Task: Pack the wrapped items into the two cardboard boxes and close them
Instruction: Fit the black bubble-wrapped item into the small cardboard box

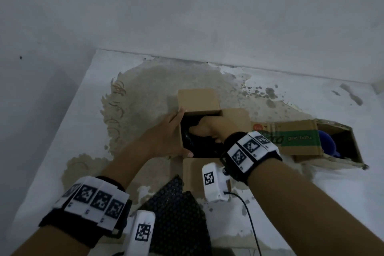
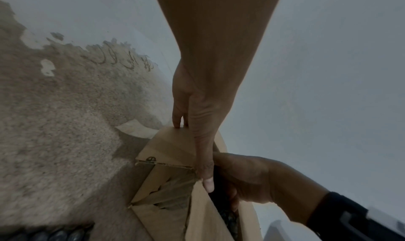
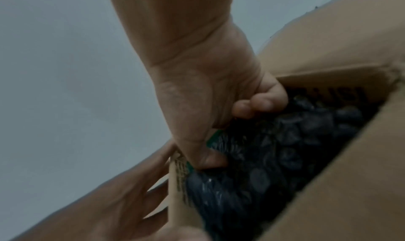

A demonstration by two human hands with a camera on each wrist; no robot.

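A small cardboard box (image 1: pixel 199 100) stands open in the middle of the worn white surface, its flaps spread outward. My left hand (image 1: pixel 176 133) holds its left wall, fingers straight on the outside and thumb along the rim, as the left wrist view shows on the box (image 2: pixel 166 149). My right hand (image 1: pixel 209 129) reaches into the box, fingers curled round a black bubble-wrapped item (image 1: pixel 187 137). The right wrist view shows that grip on the wrapped item (image 3: pixel 274 149) between the box walls (image 3: pixel 328 45). The bottom of the box is hidden.
A second cardboard box (image 1: pixel 291 139) with a green printed band lies to the right, a blue object (image 1: pixel 328 141) inside it. A sheet of black bubble wrap (image 1: pixel 176 214) lies near me by my left wrist. White walls close off the back and left.
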